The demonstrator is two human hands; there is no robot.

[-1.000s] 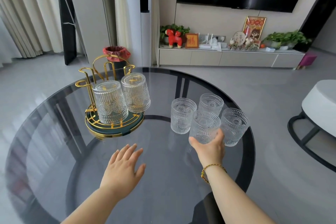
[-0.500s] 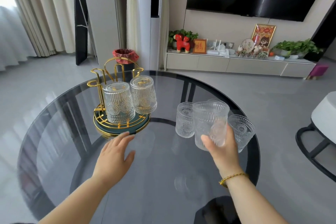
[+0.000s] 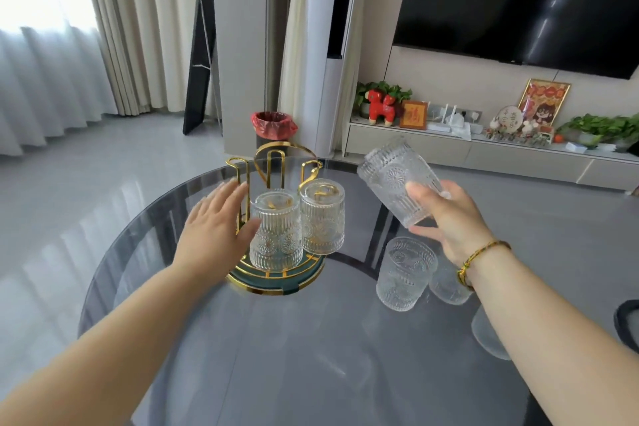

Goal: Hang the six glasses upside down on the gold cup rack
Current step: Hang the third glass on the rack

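The gold cup rack [image 3: 273, 162] with its green base stands on the round dark glass table [image 3: 311, 356]. Two clear embossed glasses hang on it upside down, one at the front [image 3: 276, 231] and one to its right [image 3: 322, 218]. My left hand [image 3: 216, 228] is open, fingers spread, against the rack's left side. My right hand [image 3: 449, 218] holds a third glass [image 3: 394, 176] tilted in the air to the right of the rack. Upright glasses stand on the table below that hand: one in full view [image 3: 404, 273], another [image 3: 447, 285] and a third [image 3: 489, 339] partly hidden by my right forearm.
A red-lined bin [image 3: 273, 124] stands on the floor behind the table. A low white cabinet [image 3: 484, 152] with ornaments and plants runs along the far wall under a dark screen [image 3: 518, 0]. Curtains hang at the left.
My right hand lifted the glass higher and tilted it toward the rack. My left hand moved from the table up to the rack's left side. The camera moved closer.
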